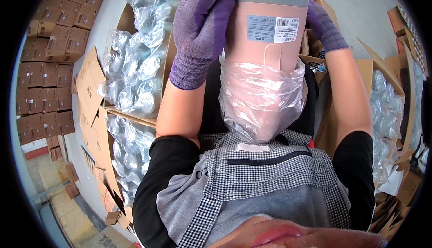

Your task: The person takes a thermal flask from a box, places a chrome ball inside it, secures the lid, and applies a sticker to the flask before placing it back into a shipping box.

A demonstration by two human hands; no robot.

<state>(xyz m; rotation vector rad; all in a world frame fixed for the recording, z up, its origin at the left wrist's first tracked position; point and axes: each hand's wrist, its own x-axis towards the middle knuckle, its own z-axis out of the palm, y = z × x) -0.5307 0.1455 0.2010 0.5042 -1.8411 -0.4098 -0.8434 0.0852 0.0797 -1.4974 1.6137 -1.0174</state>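
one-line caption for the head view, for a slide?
Gloved left hand and right hand hold a pink box in a clear plastic bag.

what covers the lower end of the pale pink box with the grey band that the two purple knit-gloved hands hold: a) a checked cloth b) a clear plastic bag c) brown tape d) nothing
b: a crinkled clear plastic bag wraps the lower end of the pale pink box, held between the left hand and the right hand.
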